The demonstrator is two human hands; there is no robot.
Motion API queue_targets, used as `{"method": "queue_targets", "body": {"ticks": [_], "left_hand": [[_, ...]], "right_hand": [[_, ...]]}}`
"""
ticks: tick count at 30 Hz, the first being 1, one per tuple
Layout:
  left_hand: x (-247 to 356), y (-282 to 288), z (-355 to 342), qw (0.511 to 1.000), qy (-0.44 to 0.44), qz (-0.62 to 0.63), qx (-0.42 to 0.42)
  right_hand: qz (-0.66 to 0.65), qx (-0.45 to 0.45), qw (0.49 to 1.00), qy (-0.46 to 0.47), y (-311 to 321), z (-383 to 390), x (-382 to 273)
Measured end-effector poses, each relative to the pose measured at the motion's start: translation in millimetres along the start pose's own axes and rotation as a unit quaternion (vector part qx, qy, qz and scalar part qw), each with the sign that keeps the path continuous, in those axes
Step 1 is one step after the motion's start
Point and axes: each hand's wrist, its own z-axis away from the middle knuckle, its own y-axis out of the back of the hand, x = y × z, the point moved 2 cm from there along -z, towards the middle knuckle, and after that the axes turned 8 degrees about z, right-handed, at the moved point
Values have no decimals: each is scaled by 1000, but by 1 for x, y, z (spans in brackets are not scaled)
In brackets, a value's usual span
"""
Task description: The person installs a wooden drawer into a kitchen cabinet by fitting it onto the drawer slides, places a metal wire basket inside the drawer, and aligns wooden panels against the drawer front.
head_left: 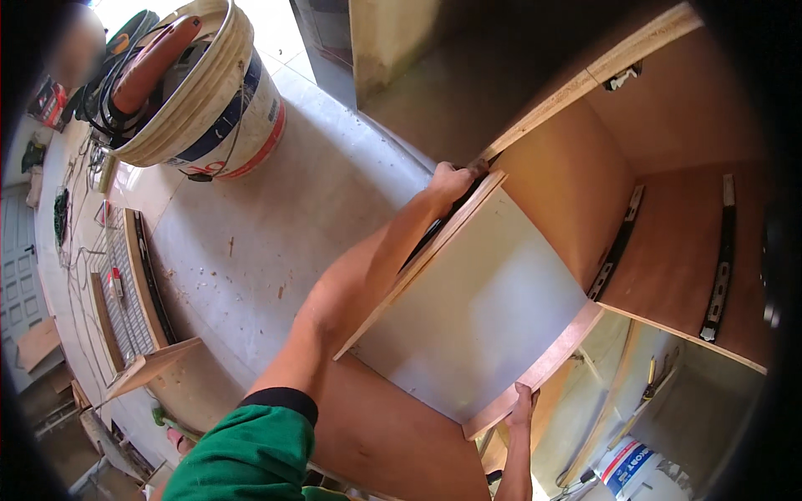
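A wooden drawer (493, 292) with a pale bottom panel is tilted between my hands, beside the opening of a brown cabinet (551, 179). My left hand (456, 181) is closed around the far end of its left side, close to the cabinet's edge, and a black slide rail shows along that side. At the opposite side, my right hand (522, 407) grips the drawer's wooden edge, thumb on top; the fingers beneath are mostly hidden. Inside the cabinet, two black metal drawer slides (616, 242) (719, 259) are fixed to the brown boards.
A large white bucket (259, 108) with an orange power tool (154, 67) and cables stands at the upper left. Another slatted drawer (125, 284) lies on the dusty tiled floor (251, 225). A small paint bucket (639, 472) sits at the lower right.
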Motion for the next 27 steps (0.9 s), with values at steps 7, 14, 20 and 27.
{"method": "queue_targets", "body": {"ticks": [7, 14, 20, 27], "left_hand": [[2, 0, 0, 999, 21, -38, -15], [9, -17, 3, 998, 42, -29, -37], [-17, -21, -24, 980, 43, -187, -59], [20, -7, -13, 983, 102, -122, -94]], "right_hand": [[-56, 4, 998, -38, 0, 0, 12], [-73, -45, 996, 24, 5, 7, -8], [-43, -138, 986, -88, 25, 7, 19], [-57, -114, 991, 36, 5, -5, 21]]}}
